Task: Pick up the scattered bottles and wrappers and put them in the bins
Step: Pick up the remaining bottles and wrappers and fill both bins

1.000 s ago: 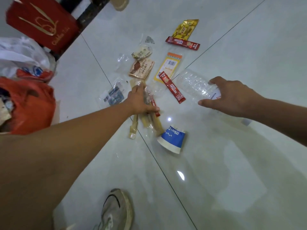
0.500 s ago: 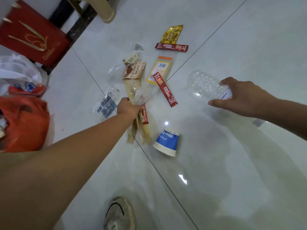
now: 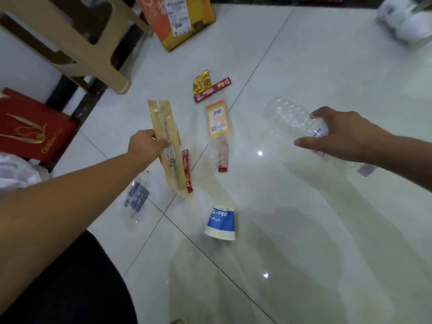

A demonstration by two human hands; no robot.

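Two hands were held out over a glossy white tiled floor (image 3: pixel 304 230) crossed by thin dark grout lines. The left hand (image 3: pixel 146 144) was closed on a long, flat, tan wrapper (image 3: pixel 166 141) of crinkled film, its fingers (image 3: pixel 161 143) pinched at the wrapper's middle; a thin red stick sachet (image 3: pixel 187 170) hung alongside the wrapper's lower half, though whether it was gripped too could not be told. The right hand (image 3: pixel 346 134) was wrapped around the labelled end of a clear, ribbed plastic bottle (image 3: pixel 289 115), which was held tilted above the floor with its base pointing away from the person.

Scattered litter was seen on the tiles between the hands: a yellow-headed transparent sleeve (image 3: pixel 217 120) with a barcode, a second red sachet (image 3: pixel 223 160) partly under that sleeve's clear tail, a shiny gold pouch (image 3: pixel 201 84) touching another red sachet (image 3: pixel 212 90), and a paper cup (image 3: pixel 221 224) with a blue band lying on its side. A clear film packet (image 3: pixel 136 195) with dark print lay near the left forearm.

A beige plastic stool (image 3: pixel 77 43), a red paper bag (image 3: pixel 30 127) and an orange bag (image 3: pixel 177 19) were seen at the far edge.
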